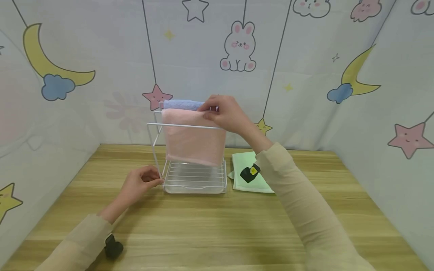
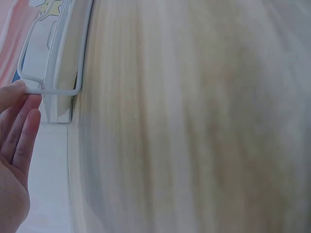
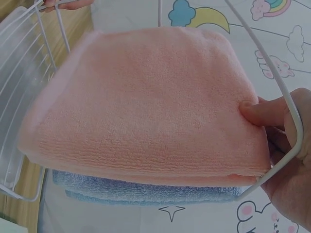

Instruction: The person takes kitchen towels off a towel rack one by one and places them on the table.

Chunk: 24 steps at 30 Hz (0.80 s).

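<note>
A white wire rack point(image 1: 184, 125) stands on the wooden table, with a shallow tray point(image 1: 194, 191) at its base. My left hand point(image 1: 137, 184) pinches the rack's lower left wire point(image 2: 53, 91) between thumb and fingertips. A folded pink towel point(image 1: 194, 145) hangs over one of the upper bars. My right hand point(image 1: 226, 113) pinches this towel at its top right corner. In the right wrist view the thumb presses the pink face point(image 3: 146, 102), the fingers partly hidden behind it. Behind hangs a light blue towel point(image 1: 181, 105), mostly covered by the pink one.
To the right of the rack a folded pale green towel point(image 1: 242, 162) lies on the table point(image 1: 190, 233), partly hidden by the right sleeve point(image 1: 298, 203). A white curtain point(image 1: 203, 56) with cartoon prints encloses the table at the back and both sides.
</note>
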### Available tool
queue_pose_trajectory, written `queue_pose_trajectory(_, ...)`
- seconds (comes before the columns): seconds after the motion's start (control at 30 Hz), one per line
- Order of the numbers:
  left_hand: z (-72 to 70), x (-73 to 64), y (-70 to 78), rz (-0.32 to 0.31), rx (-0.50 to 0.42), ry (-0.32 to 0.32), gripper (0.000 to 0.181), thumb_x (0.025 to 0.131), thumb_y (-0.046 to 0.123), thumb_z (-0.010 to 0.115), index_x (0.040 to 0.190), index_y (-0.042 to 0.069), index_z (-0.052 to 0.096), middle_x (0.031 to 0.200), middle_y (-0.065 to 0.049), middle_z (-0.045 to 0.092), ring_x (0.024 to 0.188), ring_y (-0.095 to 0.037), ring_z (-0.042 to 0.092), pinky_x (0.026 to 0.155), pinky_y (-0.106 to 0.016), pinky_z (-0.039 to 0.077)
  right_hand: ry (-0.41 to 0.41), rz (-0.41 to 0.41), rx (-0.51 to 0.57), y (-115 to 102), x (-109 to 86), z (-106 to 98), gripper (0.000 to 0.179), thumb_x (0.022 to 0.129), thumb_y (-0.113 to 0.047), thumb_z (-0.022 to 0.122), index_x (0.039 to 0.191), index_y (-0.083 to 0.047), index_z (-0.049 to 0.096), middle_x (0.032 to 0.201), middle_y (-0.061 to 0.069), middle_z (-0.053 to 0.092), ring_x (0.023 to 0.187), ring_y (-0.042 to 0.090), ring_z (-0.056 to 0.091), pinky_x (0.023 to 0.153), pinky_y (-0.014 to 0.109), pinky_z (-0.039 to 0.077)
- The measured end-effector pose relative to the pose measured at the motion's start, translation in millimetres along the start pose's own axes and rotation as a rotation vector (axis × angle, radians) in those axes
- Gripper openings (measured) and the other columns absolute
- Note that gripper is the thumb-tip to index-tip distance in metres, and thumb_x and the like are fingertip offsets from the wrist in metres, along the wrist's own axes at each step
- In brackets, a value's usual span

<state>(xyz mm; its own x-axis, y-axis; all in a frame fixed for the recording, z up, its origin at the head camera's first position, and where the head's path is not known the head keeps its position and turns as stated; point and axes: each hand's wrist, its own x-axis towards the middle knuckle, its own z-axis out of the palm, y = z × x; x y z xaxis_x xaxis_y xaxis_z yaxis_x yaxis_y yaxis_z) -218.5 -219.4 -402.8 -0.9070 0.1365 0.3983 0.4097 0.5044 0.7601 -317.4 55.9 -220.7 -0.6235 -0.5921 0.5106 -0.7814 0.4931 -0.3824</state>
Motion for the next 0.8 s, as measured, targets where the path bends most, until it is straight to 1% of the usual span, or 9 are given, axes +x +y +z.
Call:
queue_pose_trajectory(0.17, -2.5, -1.5, 0.6, -0.002, 0.014, 0.004, 0.015, 0.074, -0.002, 0.075, 0.084, -0.004, 0.063, 0.076, -0.018, 0.068, 0.064, -0.004, 0.064, 0.058, -0.018, 0.054, -0.008, -0.015, -0.011, -2.5, 1.9, 1.2, 0.017, 0.084, -0.004, 0.064, 0.093, -0.014, 0.074, 0.086, -0.002, 0.067, 0.073, 0.011, 0.050, 0.066, 0.022, 0.043)
queue_pose_trajectory(0.3, -3.6, -0.3, 1.4, 0.006, 0.006, 0.008, 0.016, 0.074, -0.002, 0.074, 0.085, -0.005, 0.063, 0.077, -0.019, 0.068, 0.065, -0.004, 0.064, 0.058, -0.017, 0.054, 0.009, -0.020, -0.035, -5.2, 3.1, 0.8, 0.018, 0.084, -0.004, 0.063, 0.094, -0.014, 0.073, 0.085, -0.002, 0.067, 0.072, 0.012, 0.050, 0.065, 0.022, 0.043)
queue_pose_trajectory(0.53, -2.3, 1.2, 1.5, 0.002, -0.003, -0.009, 0.016, 0.074, -0.003, 0.074, 0.086, -0.005, 0.063, 0.078, -0.020, 0.068, 0.065, -0.004, 0.064, 0.059, -0.018, 0.054, 0.004, 0.008, -0.043, -6.8, 1.6, 0.3, 0.018, 0.083, -0.003, 0.063, 0.093, -0.013, 0.073, 0.085, -0.001, 0.067, 0.072, 0.012, 0.050, 0.066, 0.021, 0.042)
queue_pose_trajectory(0.8, 0.4, 1.7, 1.1, 0.000, -0.005, -0.008, 0.016, 0.074, -0.004, 0.074, 0.085, -0.006, 0.063, 0.077, -0.020, 0.068, 0.064, -0.002, 0.064, 0.058, -0.017, 0.054, 0.005, -0.005, -0.038, -5.1, 1.4, 0.6, 0.019, 0.082, 0.001, 0.061, 0.090, -0.011, 0.073, 0.084, 0.000, 0.067, 0.072, 0.012, 0.050, 0.065, 0.021, 0.042)
